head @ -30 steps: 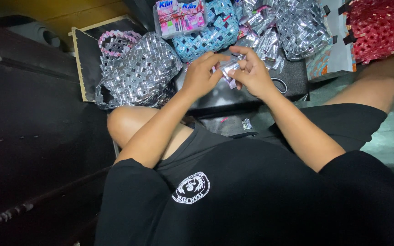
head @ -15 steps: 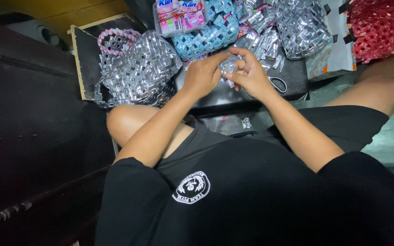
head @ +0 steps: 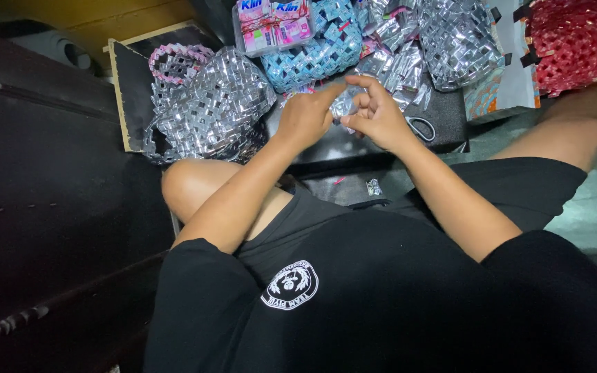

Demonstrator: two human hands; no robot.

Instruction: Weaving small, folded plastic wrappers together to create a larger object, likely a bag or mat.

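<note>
Both hands meet over a dark low table (head: 443,121), pinching one small folded silver foil strip (head: 344,106). My left hand (head: 305,117) grips it from the left with curled fingers. From the right, my right hand (head: 378,114) holds it between thumb and fingertips. A loose heap of silver foil strips (head: 399,59) lies just beyond the hands. Most of the strip is hidden by my fingers.
A silver woven bag (head: 212,107) with a pink handle sits at left on a dark board. A blue woven basket (head: 316,52) holds a clear box of sachets. Another silver bag (head: 461,38) and a red woven bag (head: 575,41) stand at right. Scissors (head: 421,128) lie beside my right wrist.
Both hands stayed together on the foil strip, with the fingers shifting their hold. The view tilted slightly, so the hands sit a little higher in it.
</note>
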